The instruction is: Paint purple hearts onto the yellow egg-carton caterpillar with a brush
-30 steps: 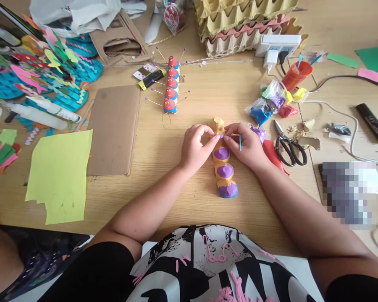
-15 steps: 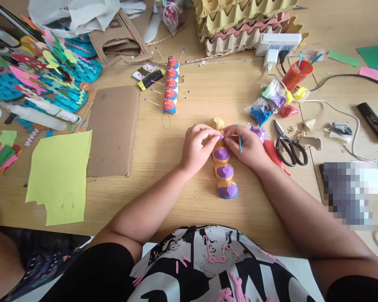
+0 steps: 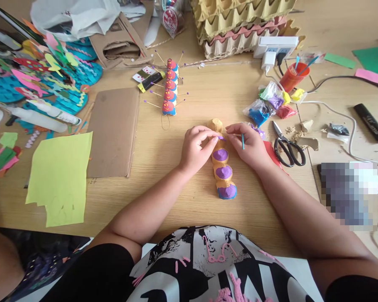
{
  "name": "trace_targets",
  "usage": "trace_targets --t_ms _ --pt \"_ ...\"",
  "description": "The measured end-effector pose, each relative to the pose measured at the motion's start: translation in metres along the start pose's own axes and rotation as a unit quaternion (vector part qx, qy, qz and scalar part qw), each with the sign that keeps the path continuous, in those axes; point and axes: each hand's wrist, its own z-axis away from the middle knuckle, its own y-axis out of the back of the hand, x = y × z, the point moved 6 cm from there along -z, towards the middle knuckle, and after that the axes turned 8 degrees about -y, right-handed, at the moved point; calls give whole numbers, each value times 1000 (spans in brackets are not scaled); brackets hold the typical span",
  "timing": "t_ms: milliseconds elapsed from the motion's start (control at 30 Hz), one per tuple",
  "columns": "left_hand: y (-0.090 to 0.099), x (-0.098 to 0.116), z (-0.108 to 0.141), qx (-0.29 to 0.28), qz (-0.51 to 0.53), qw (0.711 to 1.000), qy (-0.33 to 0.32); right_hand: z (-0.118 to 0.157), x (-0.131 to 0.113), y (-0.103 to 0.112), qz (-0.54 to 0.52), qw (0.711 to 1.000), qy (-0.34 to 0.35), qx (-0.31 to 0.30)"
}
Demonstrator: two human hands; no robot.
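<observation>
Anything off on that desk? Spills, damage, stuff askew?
Minor mess: torn brown scraps and crumbs lie loose beside the scissors. The yellow-green paper has a ragged notch, lower left. The bumpy orange strip looks undamaged, though the left hand partly covers it. No spill visible.

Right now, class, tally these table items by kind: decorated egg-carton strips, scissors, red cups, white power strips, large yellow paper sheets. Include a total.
Decorated egg-carton strips: 2 (purple-and-orange strip, red-and-blue strip)
Scissors: 1
Red cup: 1
White power strip: 1
Large yellow paper sheet: 1
Total: 6
</observation>
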Motion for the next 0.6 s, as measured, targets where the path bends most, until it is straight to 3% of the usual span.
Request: trace_targets --t_ms 233,467,600 --pt "0 2 0 9 -23 999 -21 3 -6 -1 61 998 19 13" --pt "-3 1 2 -4 -4 1000 -20 4 -7 -4 106 994 -32 -24" --pt "-3 2 1 3 27 999 -27 6 -6 -6 31 992 -102 -60"
